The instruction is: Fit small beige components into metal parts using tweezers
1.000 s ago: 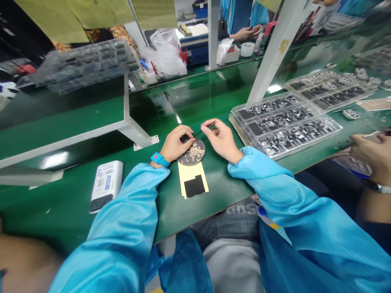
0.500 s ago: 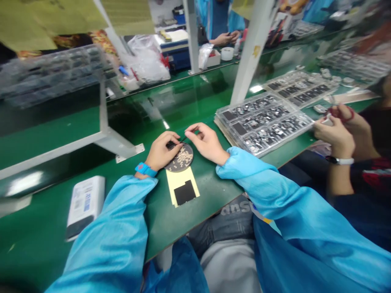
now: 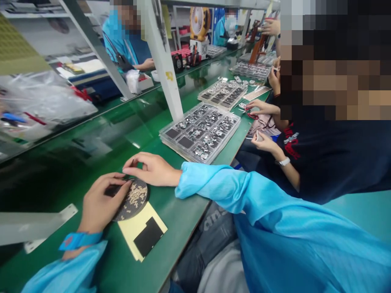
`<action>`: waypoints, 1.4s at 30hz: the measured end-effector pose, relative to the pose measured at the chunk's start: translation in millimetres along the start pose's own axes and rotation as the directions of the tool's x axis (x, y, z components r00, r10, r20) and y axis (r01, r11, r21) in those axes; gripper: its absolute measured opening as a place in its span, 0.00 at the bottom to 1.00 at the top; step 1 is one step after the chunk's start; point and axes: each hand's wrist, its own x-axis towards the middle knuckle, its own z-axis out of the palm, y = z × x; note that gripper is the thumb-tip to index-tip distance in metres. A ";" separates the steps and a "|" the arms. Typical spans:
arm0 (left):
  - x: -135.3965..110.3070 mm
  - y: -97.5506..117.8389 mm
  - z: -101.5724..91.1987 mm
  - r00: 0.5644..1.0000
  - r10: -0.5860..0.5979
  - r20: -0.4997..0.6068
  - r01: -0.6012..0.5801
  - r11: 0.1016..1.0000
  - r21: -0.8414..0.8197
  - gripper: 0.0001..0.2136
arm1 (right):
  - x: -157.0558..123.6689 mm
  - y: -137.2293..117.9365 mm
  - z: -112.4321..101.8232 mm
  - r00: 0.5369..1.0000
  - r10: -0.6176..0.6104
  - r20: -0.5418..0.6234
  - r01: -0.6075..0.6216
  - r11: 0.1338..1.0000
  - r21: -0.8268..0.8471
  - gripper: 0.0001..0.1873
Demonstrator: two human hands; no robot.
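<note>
A round dark dish point(image 3: 123, 212) with many small beige pieces point(image 3: 137, 194) lies on the green bench. My left hand point(image 3: 102, 200), with a blue wristband, is over its left edge. Its thumb and fingers are closed in a pinch; something dark shows beneath them, and I cannot make out what it is. My right hand point(image 3: 154, 169) comes in from the right at the dish's far edge. Its thumb and forefinger are pinched close to my left fingertips, and whatever they hold is too small to name. A yellow paper point(image 3: 127, 232) bearing a black rectangle point(image 3: 148, 237) sticks out from under the dish.
Clear compartment boxes of small metal parts point(image 3: 200, 132) stand right of a white post point(image 3: 163, 61). Another box point(image 3: 222, 92) is behind them. At the right sits a co-worker, whose hand point(image 3: 265, 143) holds a small pale thing. A metal bracket point(image 3: 51, 228) is at the left.
The view has swung to the right, bringing the co-worker further into sight. My hands remain together at the dish, fingertips close. The white box at the left has left the view.
</note>
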 end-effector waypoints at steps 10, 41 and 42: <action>1.8 4.8 -1.6 0.996 -0.085 0.003 0.085 0.996 0.016 0.12 | 0.2 -3.7 -3.5 1.000 -0.007 0.025 0.008 1.000 -0.005 0.12; 3.1 7.7 -2.9 0.990 -0.136 0.022 0.136 0.991 0.019 0.12 | 1.6 -11.7 -8.7 0.997 0.030 0.065 -0.028 0.999 -0.038 0.11; 3.2 8.1 -2.9 0.990 -0.142 0.021 0.141 0.990 0.019 0.12 | 1.6 -12.1 -8.9 0.997 0.042 0.072 -0.039 0.998 -0.043 0.11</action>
